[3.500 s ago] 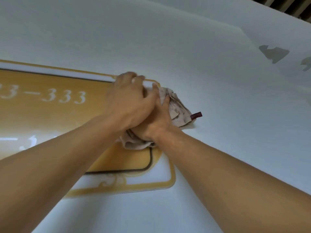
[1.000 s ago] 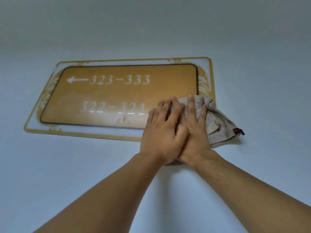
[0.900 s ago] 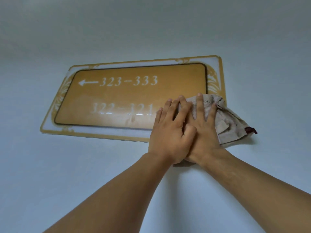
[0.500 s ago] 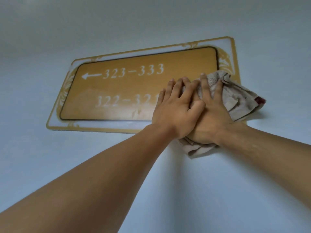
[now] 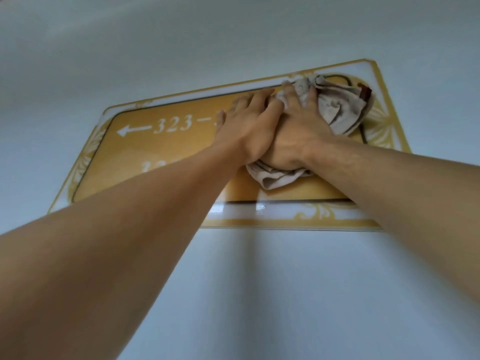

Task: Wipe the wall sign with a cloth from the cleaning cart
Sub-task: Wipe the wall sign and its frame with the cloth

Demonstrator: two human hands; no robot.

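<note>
Two hands stacked on one cloth (image 5: 337, 110), pressed flat against the wall sign (image 5: 135, 157). Right hand (image 5: 298, 133) underneath, fingers spread over the bunched beige rag, palm bearing down on it. Left hand (image 5: 249, 126) laid across the back of the right, fingers flat, gripping nothing itself, just adding weight. Neither curled into a true grasp; more a pinning of cloth to panel.

Cloth sitting at the sign's far right corner, spilling out past the right fingers toward the gold scrollwork, with a small dark tag (image 5: 365, 91) at its far edge and a fold hanging out near the wrist. Sign mounted on a pale wall (image 5: 233, 35), seen from below, long axis running left to right, tilted in this view so the right end rides higher. Arrow and "323" readable on the left half; second line of numbers mostly hidden behind the left forearm.

Key relation, as a judgement: nearly all the remaining panel lies to the left of the hands, along that long axis. Next sweep probably leftward across the lettering, and the left arm, already crossing over that side, sits nearer to it. Bottom border near the arms also uncovered by cloth, glinting with reflections.
</note>
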